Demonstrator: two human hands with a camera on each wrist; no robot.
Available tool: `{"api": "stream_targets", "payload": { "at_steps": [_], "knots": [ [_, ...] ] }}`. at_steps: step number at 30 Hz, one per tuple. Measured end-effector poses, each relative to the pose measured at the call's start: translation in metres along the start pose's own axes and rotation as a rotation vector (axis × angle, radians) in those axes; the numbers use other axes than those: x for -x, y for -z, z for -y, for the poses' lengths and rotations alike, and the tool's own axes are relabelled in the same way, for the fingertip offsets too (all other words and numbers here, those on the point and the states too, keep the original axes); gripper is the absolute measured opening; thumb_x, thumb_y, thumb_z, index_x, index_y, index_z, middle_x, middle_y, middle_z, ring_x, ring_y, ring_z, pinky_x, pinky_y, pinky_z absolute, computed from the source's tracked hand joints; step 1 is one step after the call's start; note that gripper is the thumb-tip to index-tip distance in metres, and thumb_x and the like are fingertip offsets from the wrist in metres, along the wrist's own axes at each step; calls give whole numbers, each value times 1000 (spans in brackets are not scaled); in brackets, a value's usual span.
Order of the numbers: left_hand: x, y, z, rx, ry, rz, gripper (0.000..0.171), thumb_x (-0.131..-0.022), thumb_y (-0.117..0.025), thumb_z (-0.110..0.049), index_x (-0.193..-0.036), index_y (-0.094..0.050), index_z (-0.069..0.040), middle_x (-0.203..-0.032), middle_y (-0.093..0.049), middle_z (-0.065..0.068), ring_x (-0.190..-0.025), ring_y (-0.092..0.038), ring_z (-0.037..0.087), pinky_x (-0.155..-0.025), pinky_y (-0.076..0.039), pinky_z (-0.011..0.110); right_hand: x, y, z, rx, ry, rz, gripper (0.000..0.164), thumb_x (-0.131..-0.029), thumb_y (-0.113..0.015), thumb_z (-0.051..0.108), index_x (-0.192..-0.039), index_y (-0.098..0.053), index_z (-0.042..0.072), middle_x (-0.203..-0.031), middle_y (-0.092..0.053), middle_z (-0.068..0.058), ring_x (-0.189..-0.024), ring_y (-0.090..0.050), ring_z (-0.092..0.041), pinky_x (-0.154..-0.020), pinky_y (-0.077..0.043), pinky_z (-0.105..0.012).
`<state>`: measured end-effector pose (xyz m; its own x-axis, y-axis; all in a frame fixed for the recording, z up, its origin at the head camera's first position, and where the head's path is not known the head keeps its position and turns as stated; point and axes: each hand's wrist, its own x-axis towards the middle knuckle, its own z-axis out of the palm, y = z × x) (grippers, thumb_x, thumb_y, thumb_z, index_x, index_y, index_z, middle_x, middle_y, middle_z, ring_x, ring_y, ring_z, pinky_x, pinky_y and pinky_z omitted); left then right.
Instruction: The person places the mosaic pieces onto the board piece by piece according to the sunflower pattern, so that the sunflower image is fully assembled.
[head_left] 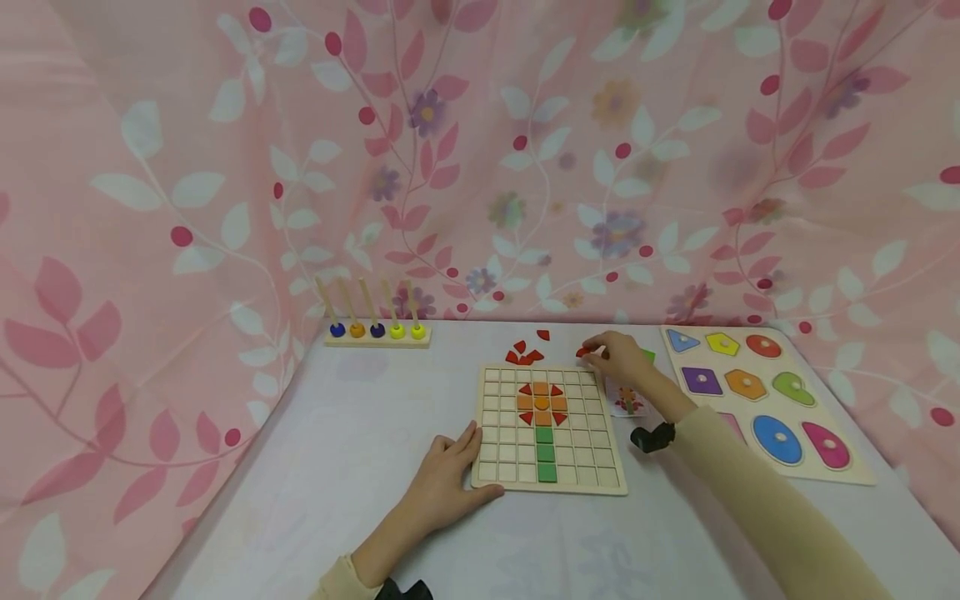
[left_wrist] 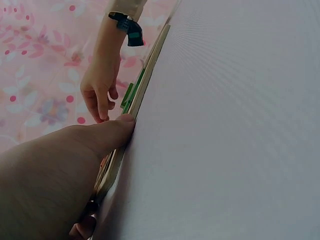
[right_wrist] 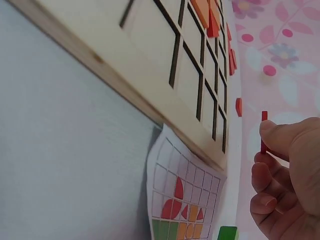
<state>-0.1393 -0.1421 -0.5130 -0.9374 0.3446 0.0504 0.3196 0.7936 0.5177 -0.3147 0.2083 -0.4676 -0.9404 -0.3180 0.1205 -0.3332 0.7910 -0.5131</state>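
A wooden grid board (head_left: 506,473) lies on the table, with an orange and red flower shape over a column of green squares set into it. My left hand (head_left: 448,479) rests at its lower left corner, fingers along the left side and thumb (left_wrist: 117,132) against the near edge. Beyond the board's far right corner, my right hand (head_left: 621,360) pinches a thin red piece (right_wrist: 264,117) between thumb and fingers. More loose red pieces (head_left: 525,356) lie behind the board. A printed pattern card (right_wrist: 162,182) sits beside its right edge, partly behind my right arm in the head view.
At the back left stands a peg rack (head_left: 378,340) with coloured beads. A shape puzzle board (head_left: 810,417) with knobbed pieces lies on the right, partly behind my right arm. Near my right hand is a green piece (head_left: 648,357). A flowered pink curtain (head_left: 480,167) hangs behind the table.
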Motion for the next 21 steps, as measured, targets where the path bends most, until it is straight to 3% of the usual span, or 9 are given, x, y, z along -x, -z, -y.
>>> {"api": "stream_targets", "payload": {
  "at_steps": [4,13,21],
  "knots": [
    [0,0,0,-8,-6,-3,102,-87,-75,-69,-160,-46,-4,-170,-36,9,-100,-40,13,-81,-39,29,10,0,6,-30,-9,-9,32,-103,-71,17,-130,-73,-1,-125,-70,-21,-88,-62,-23,-72,-52,-33],
    [1,0,1,-10,-11,-5,101,-88,-75,-70,-159,-46,-5,-170,-37,10,-99,-40,13,-80,-39,28,30,-1,21,-69,72,-60,29,-100,-75,14,-125,-75,-3,-123,-71,-22,-84,-65,-21,-64,-50,-27],
    [1,2,-1,-7,-9,0,101,-88,-74,-70,-160,-46,-5,-171,-36,9,-99,-40,13,-80,-39,28,43,-4,30,-63,104,-95,25,-98,-77,12,-120,-78,1,-116,-75,-16,-83,-63,-17,-70,-50,-28]
  ]
}}
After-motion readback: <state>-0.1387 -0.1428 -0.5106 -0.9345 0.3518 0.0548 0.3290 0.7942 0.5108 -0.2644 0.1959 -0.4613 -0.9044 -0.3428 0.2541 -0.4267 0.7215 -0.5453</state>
